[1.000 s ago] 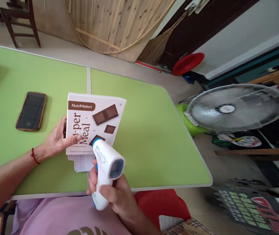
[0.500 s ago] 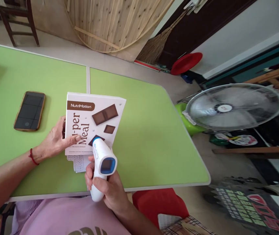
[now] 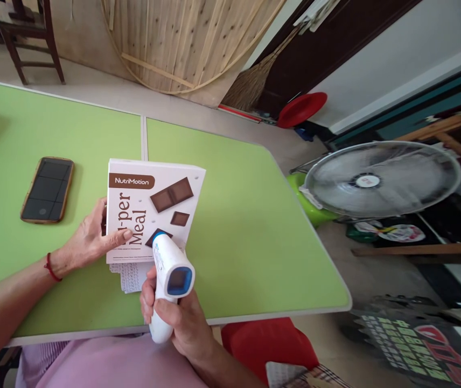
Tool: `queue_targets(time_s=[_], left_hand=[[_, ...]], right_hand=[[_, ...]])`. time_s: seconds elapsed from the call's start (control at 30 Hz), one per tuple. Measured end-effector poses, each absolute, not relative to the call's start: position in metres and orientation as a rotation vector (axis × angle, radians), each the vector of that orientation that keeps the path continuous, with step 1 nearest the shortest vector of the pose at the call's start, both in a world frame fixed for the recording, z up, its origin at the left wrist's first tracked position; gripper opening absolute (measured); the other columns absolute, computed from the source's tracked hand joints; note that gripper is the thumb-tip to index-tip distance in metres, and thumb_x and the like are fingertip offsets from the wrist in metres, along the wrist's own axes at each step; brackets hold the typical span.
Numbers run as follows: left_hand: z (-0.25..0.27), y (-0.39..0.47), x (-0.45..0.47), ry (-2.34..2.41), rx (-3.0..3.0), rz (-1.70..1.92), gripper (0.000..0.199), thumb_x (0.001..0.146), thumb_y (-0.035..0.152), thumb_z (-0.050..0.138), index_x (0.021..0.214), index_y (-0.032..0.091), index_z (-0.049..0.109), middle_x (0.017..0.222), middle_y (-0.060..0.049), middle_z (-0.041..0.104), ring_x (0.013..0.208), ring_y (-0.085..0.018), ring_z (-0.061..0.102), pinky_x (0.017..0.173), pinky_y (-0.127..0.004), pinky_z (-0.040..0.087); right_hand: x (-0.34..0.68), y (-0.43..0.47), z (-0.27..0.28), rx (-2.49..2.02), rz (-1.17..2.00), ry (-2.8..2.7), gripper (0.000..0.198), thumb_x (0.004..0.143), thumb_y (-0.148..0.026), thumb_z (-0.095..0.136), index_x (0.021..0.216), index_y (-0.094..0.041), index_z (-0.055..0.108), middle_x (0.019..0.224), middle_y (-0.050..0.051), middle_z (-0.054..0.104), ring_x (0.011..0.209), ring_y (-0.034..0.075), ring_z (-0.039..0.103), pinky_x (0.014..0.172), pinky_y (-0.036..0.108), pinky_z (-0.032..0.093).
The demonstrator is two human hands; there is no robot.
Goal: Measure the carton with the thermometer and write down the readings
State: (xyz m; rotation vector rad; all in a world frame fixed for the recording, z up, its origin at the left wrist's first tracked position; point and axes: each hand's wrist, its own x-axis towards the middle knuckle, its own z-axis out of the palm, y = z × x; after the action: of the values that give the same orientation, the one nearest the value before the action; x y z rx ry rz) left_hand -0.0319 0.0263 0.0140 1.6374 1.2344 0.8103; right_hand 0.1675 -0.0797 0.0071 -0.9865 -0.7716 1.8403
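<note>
My left hand [image 3: 89,240] grips the left side of a white NutriMotion box [image 3: 161,231], thumb across its front and the other fingers behind it. Brown chocolate pieces are printed on the box, which is held tilted over the table. In my right hand [image 3: 182,318] is a white infrared thermometer [image 3: 169,269] with a blue-rimmed screen, its handle wrapped by my fingers. Its blue nose points at the lower part of the box front; whether they touch I cannot tell. Papers with small writing [image 3: 133,277] show beneath the box.
A phone [image 3: 48,189] lies on the green table [image 3: 246,231], left of the box. Beyond the table's right edge stands a fan [image 3: 384,180] on a green base. A red cloth-like thing [image 3: 269,347] is below the near edge, and a wooden chair [image 3: 32,40] stands far left.
The whole view has shifted slightly, with the table and box a little lower in the picture. Both hands keep their holds, and the thermometer stays pointed at the box.
</note>
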Motion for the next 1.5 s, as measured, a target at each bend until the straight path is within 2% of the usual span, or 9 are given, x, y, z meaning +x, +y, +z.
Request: queue_targets(time_s=[0.1, 0.17, 0.33, 0.9, 1.07, 1.5], left_hand=[[0.0141, 0.0268, -0.0313, 1.232, 1.614, 0.804, 0.065, 0.079, 0.068, 0.064, 0.119, 0.020, 0.047, 0.117, -0.015, 0.066, 0.101, -0.034, 0.065, 0.083, -0.051, 0.054], [0.0141, 0.0276, -0.0311, 1.220, 1.603, 0.805, 0.065, 0.079, 0.068, 0.065, 0.119, 0.020, 0.048, 0.118, -0.016, 0.065, 0.103, -0.034, 0.064, 0.084, -0.051, 0.054], [0.0129, 0.0298, -0.0309, 1.205, 1.645, 0.834, 0.061, 0.080, 0.065, 0.066, 0.117, 0.019, 0.050, 0.114, -0.014, 0.066, 0.101, -0.033, 0.064, 0.083, -0.049, 0.053], [0.0146, 0.0313, -0.0317, 1.209, 1.684, 0.822, 0.059, 0.081, 0.069, 0.065, 0.113, 0.020, 0.051, 0.106, -0.011, 0.065, 0.096, -0.030, 0.062, 0.082, -0.048, 0.053], [0.0139, 0.0313, -0.0322, 1.204, 1.676, 0.821, 0.064, 0.080, 0.070, 0.065, 0.118, 0.020, 0.050, 0.115, -0.013, 0.063, 0.103, -0.033, 0.061, 0.087, -0.050, 0.052], [0.0142, 0.0312, -0.0343, 1.220, 1.670, 0.776, 0.064, 0.079, 0.071, 0.066, 0.117, 0.022, 0.052, 0.108, -0.011, 0.068, 0.100, -0.033, 0.065, 0.080, -0.047, 0.054]], right_hand=[[0.1674, -0.0787, 0.0083, -0.980, 1.841, -0.787, 0.032, 0.072, -0.046, 0.080, 0.084, -0.021, 0.063, 0.069, -0.003, 0.059, 0.054, 0.010, 0.049, 0.053, 0.027, 0.039], [0.1673, -0.0778, 0.0103, -0.975, 1.839, -0.765, 0.033, 0.071, -0.044, 0.081, 0.087, -0.022, 0.063, 0.068, -0.003, 0.059, 0.052, 0.010, 0.048, 0.052, 0.027, 0.038], [0.1663, -0.0752, 0.0143, -0.936, 1.839, -0.715, 0.039, 0.069, -0.040, 0.082, 0.098, -0.023, 0.062, 0.066, -0.005, 0.059, 0.050, 0.010, 0.048, 0.050, 0.026, 0.039], [0.1661, -0.0777, 0.0135, -0.956, 1.820, -0.761, 0.030, 0.073, -0.040, 0.078, 0.092, -0.024, 0.061, 0.066, -0.004, 0.058, 0.051, 0.011, 0.047, 0.052, 0.028, 0.038], [0.1654, -0.0772, 0.0139, -0.931, 1.834, -0.745, 0.029, 0.073, -0.038, 0.079, 0.092, -0.024, 0.062, 0.066, -0.005, 0.057, 0.052, 0.011, 0.047, 0.053, 0.028, 0.038], [0.1654, -0.0772, 0.0110, -0.939, 1.849, -0.744, 0.031, 0.070, -0.041, 0.080, 0.088, -0.024, 0.061, 0.064, -0.005, 0.055, 0.053, 0.011, 0.046, 0.054, 0.028, 0.039]])
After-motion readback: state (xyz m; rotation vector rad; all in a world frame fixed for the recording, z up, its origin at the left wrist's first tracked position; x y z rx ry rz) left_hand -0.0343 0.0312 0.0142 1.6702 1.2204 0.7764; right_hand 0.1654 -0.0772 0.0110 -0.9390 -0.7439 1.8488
